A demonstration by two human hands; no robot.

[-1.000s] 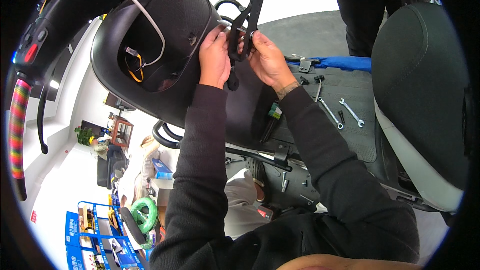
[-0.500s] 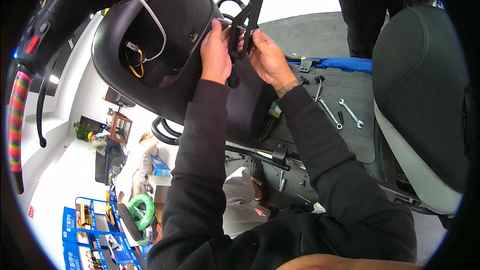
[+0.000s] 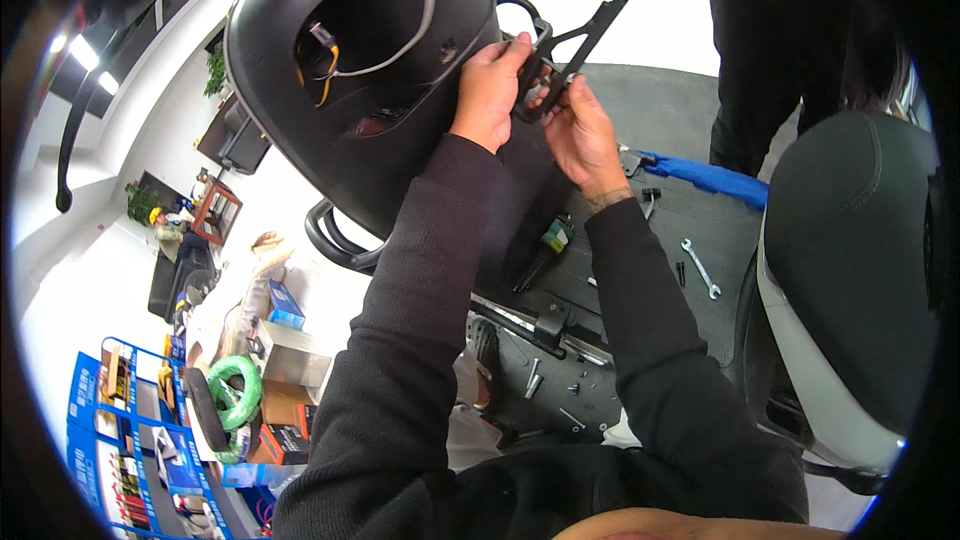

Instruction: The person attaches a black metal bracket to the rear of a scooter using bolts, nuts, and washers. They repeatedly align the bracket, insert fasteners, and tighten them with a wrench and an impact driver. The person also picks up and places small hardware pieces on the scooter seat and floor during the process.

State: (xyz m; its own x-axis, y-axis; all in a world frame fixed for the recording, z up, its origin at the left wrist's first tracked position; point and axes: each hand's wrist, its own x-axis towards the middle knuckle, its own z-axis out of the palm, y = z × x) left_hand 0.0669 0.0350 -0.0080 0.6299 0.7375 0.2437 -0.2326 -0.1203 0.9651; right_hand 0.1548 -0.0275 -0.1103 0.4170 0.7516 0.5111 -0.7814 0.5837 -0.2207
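Observation:
My left hand (image 3: 488, 95) is closed on the near left side of a black metal bracket (image 3: 606, 22) with a long flat arm. On the bracket's other side my right hand (image 3: 583, 140) grips it, thumb raised against the bar and fingers curled behind. The bracket tilts up to the right, beside the black front panel (image 3: 340, 165) of a scooter. Whether a small part sits between my fingers is hidden. A grey cable (image 3: 426, 10) hangs over the panel's open compartment, where a yellow lead (image 3: 325, 90) shows.
An open-ended wrench (image 3: 700, 268), a dark bolt (image 3: 681, 273) and a green-and-black tool (image 3: 556, 236) lie on the footboard. Loose bolts (image 3: 535, 380) are on the floor below. A scooter seat (image 3: 850, 230) stands right; a person in dark trousers (image 3: 760, 60) is behind. Blue shelving (image 3: 120, 420) stands left.
The bracket has gone from nearly upright to leaning right, both hands still on it. My view has shifted, so the scooter panel and hands appear farther right. My right forearm now hides one wrench.

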